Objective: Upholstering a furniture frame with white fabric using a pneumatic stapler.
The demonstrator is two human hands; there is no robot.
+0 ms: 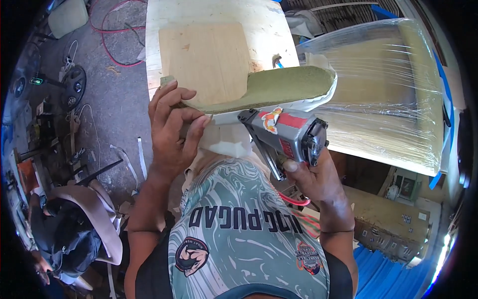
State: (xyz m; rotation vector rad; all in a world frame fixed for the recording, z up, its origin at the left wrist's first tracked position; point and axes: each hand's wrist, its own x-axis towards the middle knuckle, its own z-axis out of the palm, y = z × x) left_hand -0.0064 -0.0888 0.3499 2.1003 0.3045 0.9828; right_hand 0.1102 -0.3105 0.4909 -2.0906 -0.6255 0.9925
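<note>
wrapped yellow panel (373, 67), blue sheeting (386, 276)

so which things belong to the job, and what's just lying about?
Job, it seems:
- staple gun, in the right hand
- green pad and white cover, left hand at the edge

Probably just lying about:
- blue-handled tool
- plastic-wrapped item
- pale strip on the floor

Staple gun (289, 130) — smooth metal; green pad (294, 83) — matt.
</note>
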